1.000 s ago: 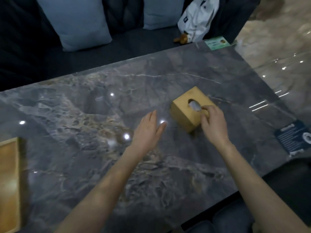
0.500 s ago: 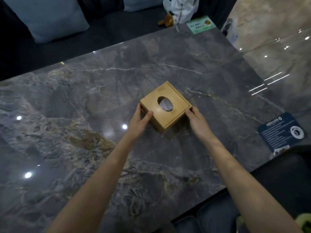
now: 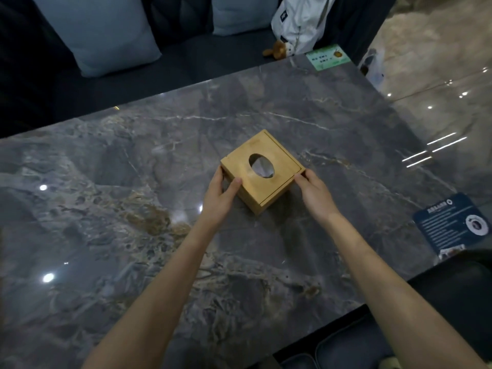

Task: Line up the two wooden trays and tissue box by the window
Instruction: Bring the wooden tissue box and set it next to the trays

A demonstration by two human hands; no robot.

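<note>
A square wooden tissue box point(image 3: 277, 158) with an oval hole in its top stands near the middle of the dark marble table point(image 3: 133, 209), turned corner-on to me. White tissue shows inside the hole. My left hand point(image 3: 219, 198) grips the box's left corner, thumb on the top edge. My right hand point(image 3: 315, 194) holds the right corner with its fingertips. Neither wooden tray is in view.
A blue printed card point(image 3: 452, 225) lies at the table's right edge, a green card point(image 3: 327, 57) at the far right corner. Behind the table runs a dark sofa with light cushions point(image 3: 98, 35), a white bag point(image 3: 300, 20) and a small brown toy point(image 3: 275, 50).
Both hands have closed onto the box's two side corners; a second ago the left hand was apart from it and the right lay on its top. A tray at the left is now out of view.
</note>
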